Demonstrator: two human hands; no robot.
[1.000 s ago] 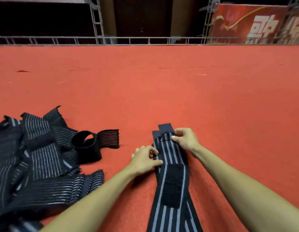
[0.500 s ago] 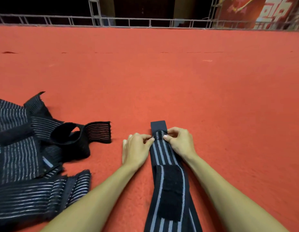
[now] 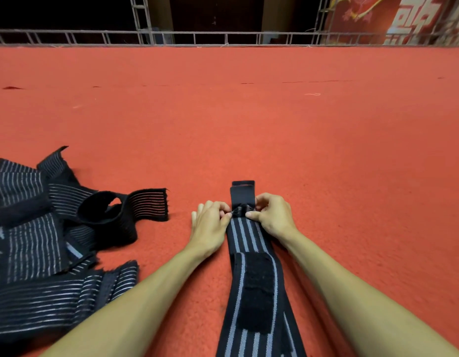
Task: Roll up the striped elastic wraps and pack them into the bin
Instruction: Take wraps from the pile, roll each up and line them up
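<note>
Between my hands, the striped wrap lies flat on the red carpet, running back toward me. My left hand and right hand each pinch its far end, ready to start a tight first turn. Left of my left hand sits a pile of loose wraps. No bin is in view.

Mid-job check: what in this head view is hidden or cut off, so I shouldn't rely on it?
- bin: nowhere in the head view.
- wrap: its near end is cut off by the bottom edge.
- Start of the roll: covered by the fingertips of the left hand and right hand.
- pile of wraps: cut by the left edge, and the pieces overlap, so the count is unclear.
</note>
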